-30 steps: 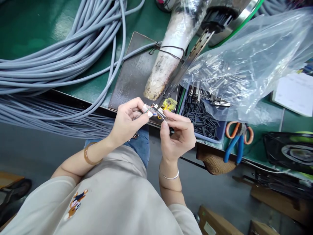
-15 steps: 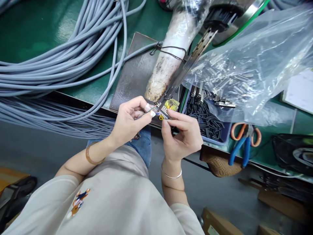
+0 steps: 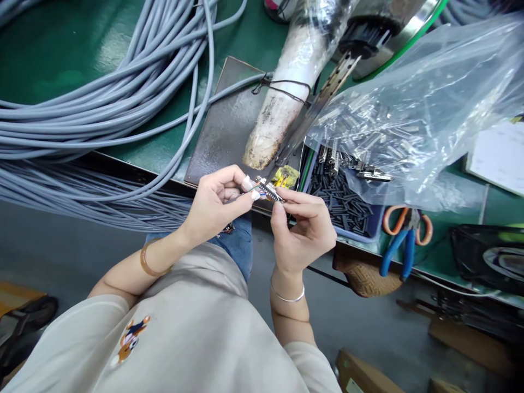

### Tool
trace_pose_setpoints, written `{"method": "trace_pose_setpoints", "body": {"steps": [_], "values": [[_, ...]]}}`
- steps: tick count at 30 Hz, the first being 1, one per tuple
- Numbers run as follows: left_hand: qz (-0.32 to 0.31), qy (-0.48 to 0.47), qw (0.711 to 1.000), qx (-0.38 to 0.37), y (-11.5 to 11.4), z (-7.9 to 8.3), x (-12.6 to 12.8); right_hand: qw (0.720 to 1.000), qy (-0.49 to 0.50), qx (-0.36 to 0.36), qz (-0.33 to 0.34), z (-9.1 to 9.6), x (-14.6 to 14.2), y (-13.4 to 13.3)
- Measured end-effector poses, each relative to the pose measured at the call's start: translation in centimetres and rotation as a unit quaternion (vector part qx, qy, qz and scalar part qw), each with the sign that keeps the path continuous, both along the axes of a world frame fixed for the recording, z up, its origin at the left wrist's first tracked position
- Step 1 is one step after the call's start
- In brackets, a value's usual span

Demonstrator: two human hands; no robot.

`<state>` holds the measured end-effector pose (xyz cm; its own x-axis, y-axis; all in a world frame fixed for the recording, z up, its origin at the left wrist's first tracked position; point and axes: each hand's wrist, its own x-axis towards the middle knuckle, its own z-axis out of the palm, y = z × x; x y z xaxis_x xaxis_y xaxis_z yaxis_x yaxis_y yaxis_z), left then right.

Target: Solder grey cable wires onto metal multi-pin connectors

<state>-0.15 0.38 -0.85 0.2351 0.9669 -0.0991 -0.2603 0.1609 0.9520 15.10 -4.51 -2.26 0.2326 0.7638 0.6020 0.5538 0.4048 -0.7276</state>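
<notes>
My left hand (image 3: 215, 204) pinches thin coloured wires at the end of a cable, thumb and forefinger closed just left of a small metal connector (image 3: 268, 189). My right hand (image 3: 305, 226) grips that connector from the right, fingers curled around it. Both hands hover at the front edge of the green bench (image 3: 61, 49), over my lap. A small yellow part (image 3: 286, 176) lies on the bench just behind the connector.
Coils of grey cable (image 3: 102, 103) cover the bench's left. A dark metal plate (image 3: 229, 123) carries a wrapped white tool (image 3: 282, 103). A blue tray of black sleeves (image 3: 344, 204) sits under a clear bag of metal parts (image 3: 409, 120). Blue pliers (image 3: 395, 251) and orange scissors lie right.
Both hands stay on the connector with only small shifts of the fingers. The view has drifted slightly.
</notes>
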Motion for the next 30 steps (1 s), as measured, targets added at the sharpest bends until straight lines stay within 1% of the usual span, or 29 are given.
{"method": "trace_pose_setpoints", "body": {"steps": [8,12,15,18,21,25,27,30], "values": [[0.023,0.016,0.999,0.046,0.02,0.03,0.46,0.998,-0.050,0.029,-0.009,-0.21,-0.05,0.24],[0.033,0.026,0.998,0.054,0.16,0.13,0.59,0.998,-0.062,0.030,-0.013,-0.08,0.03,0.57],[0.042,0.041,0.997,0.049,0.18,0.28,0.65,0.996,-0.077,0.029,-0.018,0.31,0.05,0.71],[0.043,0.037,0.997,0.045,0.20,0.47,0.70,0.995,-0.093,0.029,-0.020,0.57,0.05,0.63],[0.032,0.027,0.999,0.023,0.28,0.53,0.64,0.992,-0.116,0.043,-0.024,0.33,0.10,0.40],[0.012,0.039,0.999,-0.011,0.25,0.32,0.36,0.986,-0.149,0.065,-0.027,-0.30,0.26,0.15],[0.010,0.041,0.999,-0.015,0.16,0.24,0.19,0.988,-0.142,0.061,-0.026,-0.38,0.29,0.12],[0.006,0.038,0.999,-0.011,0.03,0.36,0.00,0.997,-0.075,0.023,-0.018,-0.15,0.20,0.16]]}}
